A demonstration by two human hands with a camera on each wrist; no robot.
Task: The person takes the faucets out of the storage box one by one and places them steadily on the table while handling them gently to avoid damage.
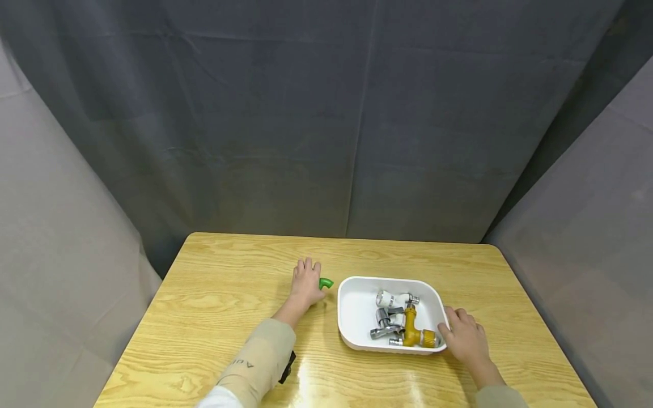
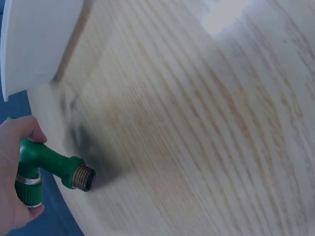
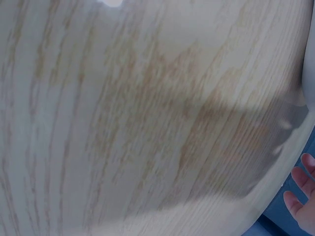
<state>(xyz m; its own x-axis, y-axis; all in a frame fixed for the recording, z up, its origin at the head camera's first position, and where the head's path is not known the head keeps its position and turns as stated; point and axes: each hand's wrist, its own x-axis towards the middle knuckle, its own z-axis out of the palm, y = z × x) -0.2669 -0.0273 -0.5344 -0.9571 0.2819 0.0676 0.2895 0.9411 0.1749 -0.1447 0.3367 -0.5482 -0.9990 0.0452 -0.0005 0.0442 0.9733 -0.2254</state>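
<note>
My left hand [image 1: 306, 283] grips a green faucet [image 2: 51, 161] over the table, left of a white plastic tub [image 1: 352, 311]. Its body has a ribbed green collar and a threaded metal end, which points away from the fingers in the left wrist view. The palm hides part of it. At the tub's right side, my right hand [image 1: 465, 337] has its thumb right at the rim and its fingers loosely spread outside. Inside the tub lie a yellow faucet [image 1: 410, 326], a chrome faucet [image 1: 382, 324] and a white faucet [image 1: 391, 298], close together toward the right.
The wooden table [image 1: 224, 283] has rounded far corners. A dark grey curtain [image 1: 275, 141] hangs behind it, with light grey cloth [image 1: 66, 226] on the left and more grey cloth [image 1: 581, 226] on the right.
</note>
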